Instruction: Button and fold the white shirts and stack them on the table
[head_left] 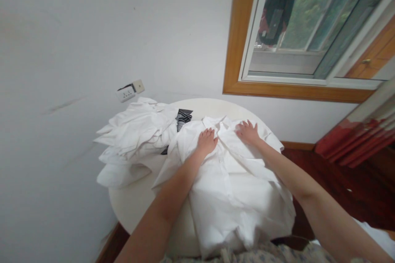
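A white button-up shirt lies spread over a round white table, its collar toward the far side and its hem hanging over the near edge. My left hand rests on the shirt's upper left part near the collar, fingers extended. On the upper right part of the shirt, my right hand lies flat with its fingers spread. Neither hand grips the cloth visibly. Left of the shirt sits a pile of white garments. A black-and-white striped cloth shows between the pile and the shirt.
Behind the table is a white wall with a power socket. A wood-framed window is at the upper right. A red and cream curtain hangs at the right, above a dark red wooden floor.
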`<state>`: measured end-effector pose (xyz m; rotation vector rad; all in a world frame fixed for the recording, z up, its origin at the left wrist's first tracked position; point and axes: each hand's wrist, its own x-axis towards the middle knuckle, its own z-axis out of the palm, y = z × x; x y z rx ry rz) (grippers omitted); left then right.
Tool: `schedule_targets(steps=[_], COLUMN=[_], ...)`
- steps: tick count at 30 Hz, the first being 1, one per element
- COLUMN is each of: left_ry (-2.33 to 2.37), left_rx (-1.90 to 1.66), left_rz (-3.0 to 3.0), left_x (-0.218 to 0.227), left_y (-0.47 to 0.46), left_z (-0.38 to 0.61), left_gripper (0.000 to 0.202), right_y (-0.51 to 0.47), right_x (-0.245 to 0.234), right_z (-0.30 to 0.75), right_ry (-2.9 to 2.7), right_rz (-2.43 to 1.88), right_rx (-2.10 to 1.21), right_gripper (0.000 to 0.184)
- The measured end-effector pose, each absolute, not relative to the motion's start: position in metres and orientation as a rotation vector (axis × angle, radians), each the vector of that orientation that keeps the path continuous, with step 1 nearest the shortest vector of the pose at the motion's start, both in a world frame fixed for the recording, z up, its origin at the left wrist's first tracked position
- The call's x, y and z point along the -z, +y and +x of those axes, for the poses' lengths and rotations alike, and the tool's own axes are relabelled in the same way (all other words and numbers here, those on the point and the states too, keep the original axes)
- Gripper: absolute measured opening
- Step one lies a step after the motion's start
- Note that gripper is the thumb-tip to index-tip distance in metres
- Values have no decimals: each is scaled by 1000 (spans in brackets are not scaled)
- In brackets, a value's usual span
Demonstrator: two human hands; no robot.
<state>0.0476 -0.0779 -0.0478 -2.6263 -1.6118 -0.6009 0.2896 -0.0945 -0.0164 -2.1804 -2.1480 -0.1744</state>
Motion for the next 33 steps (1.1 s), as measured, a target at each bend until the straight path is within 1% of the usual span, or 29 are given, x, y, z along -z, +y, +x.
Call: schedule_targets(steps=[3, 5, 8, 12, 15, 17, 19, 21, 23, 25, 28, 31, 33], left_ry=[-1721, -1772, -1745, -1618, -1727, -1847, -1996, -2107, -2130, -2090, -2042, -2017, -1987], left_rx=[546, 541, 595, 666, 680, 566, 337, 109, -8, -13, 70, 203, 195], left_rz=[-2614, -2605, -2606, -2538, -2318, -2182, -2154, -2193, -2264, -2325, -2362, -2350, -2366], left_x=[48, 46, 38, 8, -24, -41, -50, -52, -51, -49, -49, -56, -66], left_y=[-74, -70, -64, -61, -65, -67, -68, -67, -63, -60, -56, -52, -48], left_z=[57, 63, 65, 41, 11, -8, -24, -36, -45, -51, -55, -57, -60], left_gripper=[52, 51, 47, 38, 32, 32, 37, 40, 36, 33, 36, 39, 39], right_y=[-91, -88, -84, -81, -84, -89, -96, -103, -109, -113, -114, -110, -106], right_x=[17, 21, 28, 33, 32, 27, 19, 12, 7, 8, 15, 24, 26], right_z=[256, 241, 239, 262, 274, 274, 268, 258, 246, 236, 230, 235, 242], right_ry=[-2300, -2276, -2193, -2197, -2153, -2092, -2022, -1973, -2001, -2151, -2421, -2497, -2503], right_rz=[-1994, -2021, -2082, -2060, -2029, -1990, -1941, -1874, -1764, -1597, -1335, -1289, -1306], right_rx=[34, -59, -87, -83, -3, 75, 168, 259, 292, 227, 46, -68, -117], right_gripper=[56, 61, 65, 64, 57, 49, 43, 39, 38, 38, 39, 42, 42])
